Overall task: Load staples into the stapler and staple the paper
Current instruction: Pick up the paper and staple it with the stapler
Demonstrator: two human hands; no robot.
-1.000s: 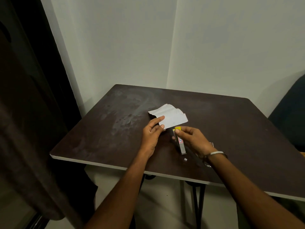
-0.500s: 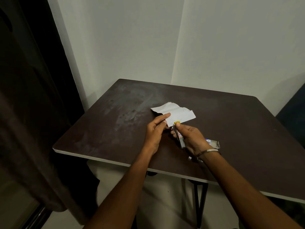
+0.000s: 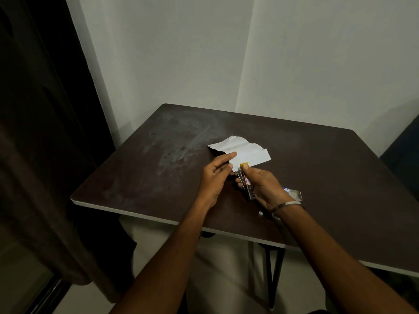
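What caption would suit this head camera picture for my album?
Left hand pinches torn paper while right hand grips a stapler at its edge.

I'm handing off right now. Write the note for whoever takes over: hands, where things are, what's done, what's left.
Left hand: pinches the near left edge of the paper, over the table.
Right hand: grips the stapler, its yellow tip at the paper's near edge.
Staple box: open on the table, beyond the right wrist.
Done: paper lined up at the stapler's mouth; whether staples are loaded cannot be seen.
Left: likely squeeze to staple, then check the staple holds.
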